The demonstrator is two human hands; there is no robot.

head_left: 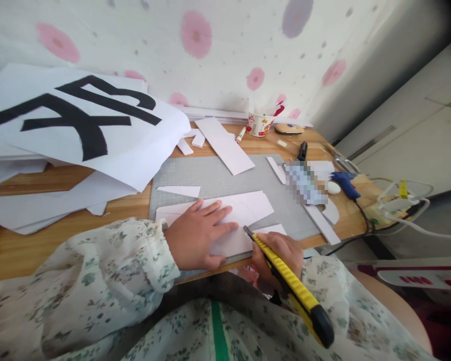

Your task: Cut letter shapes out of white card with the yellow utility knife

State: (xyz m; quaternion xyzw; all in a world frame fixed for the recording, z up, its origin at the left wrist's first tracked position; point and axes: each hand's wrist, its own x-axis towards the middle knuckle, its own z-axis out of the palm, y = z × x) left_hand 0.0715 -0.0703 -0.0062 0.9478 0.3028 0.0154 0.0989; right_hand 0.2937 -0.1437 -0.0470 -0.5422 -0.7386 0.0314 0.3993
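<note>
White board piece [253, 208], one, lying flat on the near part of a grey cutting mat [180, 173], under the left hand [203, 233]. Left hand: palm down, fingers spread, pressing and grasping nothing. Right hand [281, 250]: wrapped around a yellow utility knife [285, 273], blade tip over the board's right part; whether it touches cannot be told. Handling, as judged: light, fairly stiff, smooth enough to slide if unpressed; corners and narrow points likely to dent or snap. Best hold: flat pressure on the broad middle, clear of the blade; for lifting, opposite long edges. Marking: faint pencil-like line, no words. Just beyond: a slim white wedge [180, 191] at left and a larger white strip [225, 145] over the mat's far edge. Left: paper sheet [135, 145] bearing bold black strokes, apparently character parts, not readable as a whole. Far: paper cup [261, 125] with red and yellow print, wording too small to read; computer mouse [288, 129], no brand legible. Right: rectangular item [304, 183], its face pixelated; blue glue gun [348, 185], no label legible; white cord with yellow tag [403, 188], text unreadable.
</note>
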